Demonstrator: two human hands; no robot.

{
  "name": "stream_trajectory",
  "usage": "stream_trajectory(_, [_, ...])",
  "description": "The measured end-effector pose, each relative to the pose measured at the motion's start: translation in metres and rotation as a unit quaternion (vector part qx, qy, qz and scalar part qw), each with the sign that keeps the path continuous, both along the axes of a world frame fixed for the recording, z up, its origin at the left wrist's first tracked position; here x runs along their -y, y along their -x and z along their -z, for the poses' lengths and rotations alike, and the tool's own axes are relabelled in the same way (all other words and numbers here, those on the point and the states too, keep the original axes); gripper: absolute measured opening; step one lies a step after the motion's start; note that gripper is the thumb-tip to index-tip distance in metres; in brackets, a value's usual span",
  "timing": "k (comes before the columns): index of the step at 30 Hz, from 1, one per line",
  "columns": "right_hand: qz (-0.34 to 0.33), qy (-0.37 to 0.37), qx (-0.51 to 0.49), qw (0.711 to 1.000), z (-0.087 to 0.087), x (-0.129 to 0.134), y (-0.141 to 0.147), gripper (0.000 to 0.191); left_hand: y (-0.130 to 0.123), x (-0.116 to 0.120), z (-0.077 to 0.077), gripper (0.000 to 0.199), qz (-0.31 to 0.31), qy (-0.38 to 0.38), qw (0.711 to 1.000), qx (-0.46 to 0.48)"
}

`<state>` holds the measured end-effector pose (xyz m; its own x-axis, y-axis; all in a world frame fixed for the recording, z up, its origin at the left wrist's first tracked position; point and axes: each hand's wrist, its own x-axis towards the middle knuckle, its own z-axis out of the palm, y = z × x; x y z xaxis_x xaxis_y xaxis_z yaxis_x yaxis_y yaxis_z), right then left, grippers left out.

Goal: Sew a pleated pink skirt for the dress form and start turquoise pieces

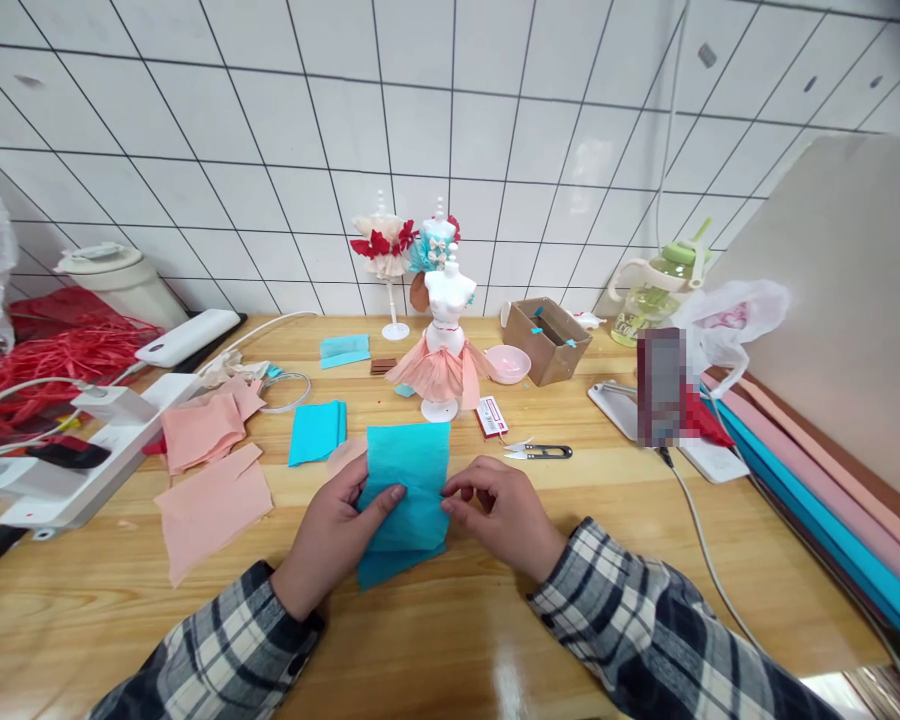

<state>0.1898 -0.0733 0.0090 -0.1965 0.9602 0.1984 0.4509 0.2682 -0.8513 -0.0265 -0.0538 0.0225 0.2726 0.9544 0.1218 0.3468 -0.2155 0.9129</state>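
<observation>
In the head view, my left hand (345,535) holds a folded sheet of blue crepe paper (409,460), its thumb lying across the front and the fingers behind. The fingertips of my right hand (499,510) are pinched at the sheet's right edge. A lower flap of the paper hangs slanted below my left thumb. Just beyond the sheet stands a small white dress form (450,300) wearing a peach paper skirt (442,365). Another folded blue piece (317,433) lies left of the held sheet.
Thread snips (540,452) and a small red-and-white packet (491,416) lie beyond my right hand. Peach paper pieces (214,505) and a power strip (105,470) are at left. A pink bowl (508,364) and cardboard box (547,340) stand behind; paper rolls (817,480) line the right.
</observation>
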Motion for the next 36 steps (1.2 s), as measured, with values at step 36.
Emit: stream_trajectory(36, [0.003, 0.225, -0.294, 0.929, 0.006, -0.006, 0.008, 0.048, -0.009, 0.002, -0.005, 0.054, 0.089, 0.264, 0.944, 0.176])
